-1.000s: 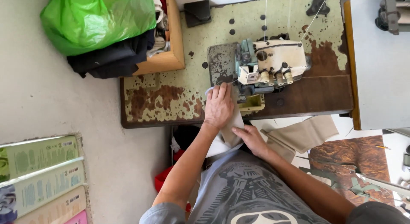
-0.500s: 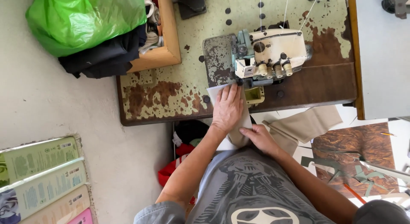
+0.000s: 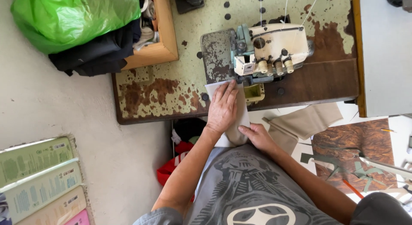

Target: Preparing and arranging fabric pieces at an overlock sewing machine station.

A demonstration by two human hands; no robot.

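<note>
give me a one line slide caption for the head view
Left hand flat on pale fabric at the sewing machine, right hand gripping its near end.

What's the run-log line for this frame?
left hand: flat on fabric strip | right hand: holds strip | at sewing machine

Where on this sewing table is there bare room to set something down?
The worn table top is bare between the wooden tray and the sewing machine, and the dark wood right of the machine is bare too. It is crowded in front, where the left hand presses beige fabric and the right hand holds it.
</note>
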